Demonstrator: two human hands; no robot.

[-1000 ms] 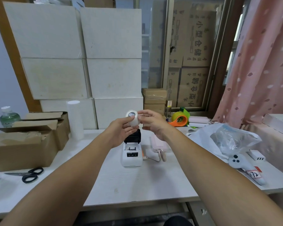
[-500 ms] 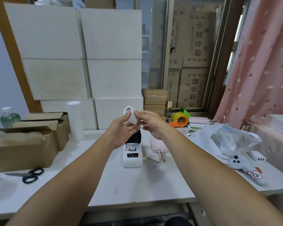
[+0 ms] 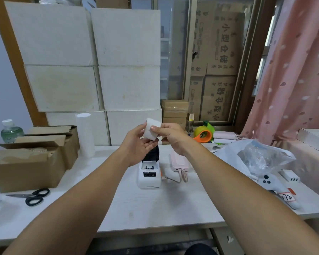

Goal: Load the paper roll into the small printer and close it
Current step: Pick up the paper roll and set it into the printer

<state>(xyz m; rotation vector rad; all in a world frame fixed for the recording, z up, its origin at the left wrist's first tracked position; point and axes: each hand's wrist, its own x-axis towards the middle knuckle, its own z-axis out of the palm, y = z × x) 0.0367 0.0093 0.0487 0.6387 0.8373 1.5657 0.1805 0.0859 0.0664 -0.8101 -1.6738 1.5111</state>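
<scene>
We hold the paper roll [image 3: 152, 130] aloft between left hand [image 3: 139, 144] and right hand [image 3: 170, 138], both gripping it, directly above the open small printer [image 3: 149, 173], probably orienting it for insertion.

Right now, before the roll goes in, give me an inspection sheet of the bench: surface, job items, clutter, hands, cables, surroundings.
Surface: white table, bare in front of the printer.
Job's things: small white printer on the table, black lid raised; paper roll held in the air above it, not yet loaded.
Clutter: scissors and open cardboard box on the left; water bottle behind; plastic bag, tape dispenser and white handheld controller on the right.
Grippers: left hand and right hand, fingers of both on the roll.
Cables: short cable between the printer's right side and the pink power bank.
Surroundings: stacked white boxes behind, pink curtain right.
</scene>
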